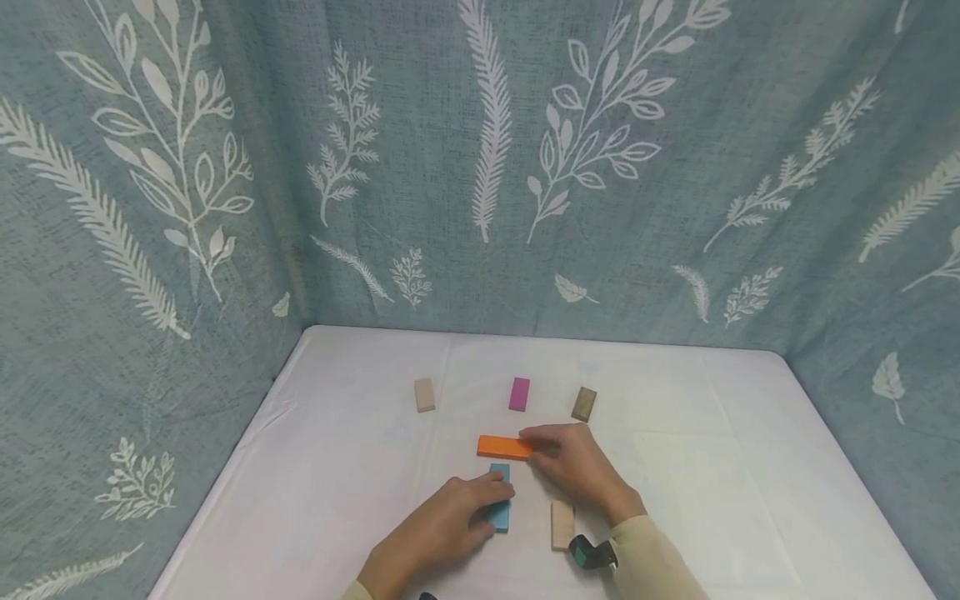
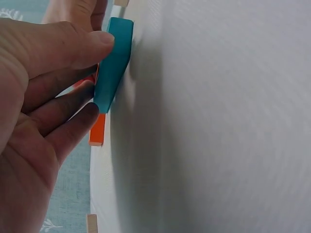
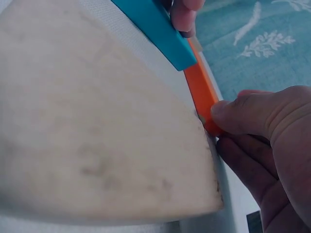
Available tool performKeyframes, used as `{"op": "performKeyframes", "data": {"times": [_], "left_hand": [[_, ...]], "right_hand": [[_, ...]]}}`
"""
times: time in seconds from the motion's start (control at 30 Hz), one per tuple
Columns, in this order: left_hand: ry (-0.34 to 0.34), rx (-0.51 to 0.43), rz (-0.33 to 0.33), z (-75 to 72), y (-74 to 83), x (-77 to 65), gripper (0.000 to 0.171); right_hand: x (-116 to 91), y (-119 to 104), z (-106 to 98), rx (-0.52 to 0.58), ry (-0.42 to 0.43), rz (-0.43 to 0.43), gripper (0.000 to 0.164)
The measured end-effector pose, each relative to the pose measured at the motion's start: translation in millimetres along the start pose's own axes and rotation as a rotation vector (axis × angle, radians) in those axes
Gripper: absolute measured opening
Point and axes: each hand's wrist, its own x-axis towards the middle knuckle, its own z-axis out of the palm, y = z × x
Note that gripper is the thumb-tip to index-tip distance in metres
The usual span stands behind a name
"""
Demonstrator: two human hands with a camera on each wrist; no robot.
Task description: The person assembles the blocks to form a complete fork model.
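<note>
Blue-green curtain cloth [image 1: 420,167] printed with pale leaf sprigs is hanging behind and beside a counter [image 1: 712,475] spread with white cloth. From the head view, a long rectangular blue block [image 1: 500,522] is lying lengthwise near the front of the counter, and a long rectangular orange block [image 1: 498,447] is lying crosswise just beyond its far end. The person's left hand [image 1: 461,512] is gripping the blue block from its left side, fingers reaching over it and thumb nearer the front. The right hand [image 1: 576,465] is holding the orange block by its right end. Farther back, a small beige block [image 1: 424,395], a small magenta block [image 1: 519,394] and a small brown block [image 1: 583,404] are lying in a loose row, well apart. Near the right forearm, a pale wooden block [image 1: 562,523] is lying beside a dark device [image 1: 591,553] worn at the wrist.

From the left wrist view, the left thumb is pressing one face of the blue block while fingers are bracing the opposite side; the hand is closing only to the block's width.

From the right wrist view, the right thumb and fingers are pinching the orange block's end, and the pale wooden block is filling much of the foreground, blurred.
</note>
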Motion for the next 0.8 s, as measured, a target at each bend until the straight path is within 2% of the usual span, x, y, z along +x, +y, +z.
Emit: {"op": "performKeyframes", "data": {"times": [0.57,0.8], "left_hand": [[-0.012,0.012,-0.045,-1.1,4.3,1.8,0.051],[0.017,0.015,0.003,1.0,0.5,3.4,0.048]], "right_hand": [[-0.3,-1.0,0.2,-0.011,-0.034,0.006,0.035],[-1.1,-2.7,0.5,-0.021,-0.027,0.006,0.035]]}}
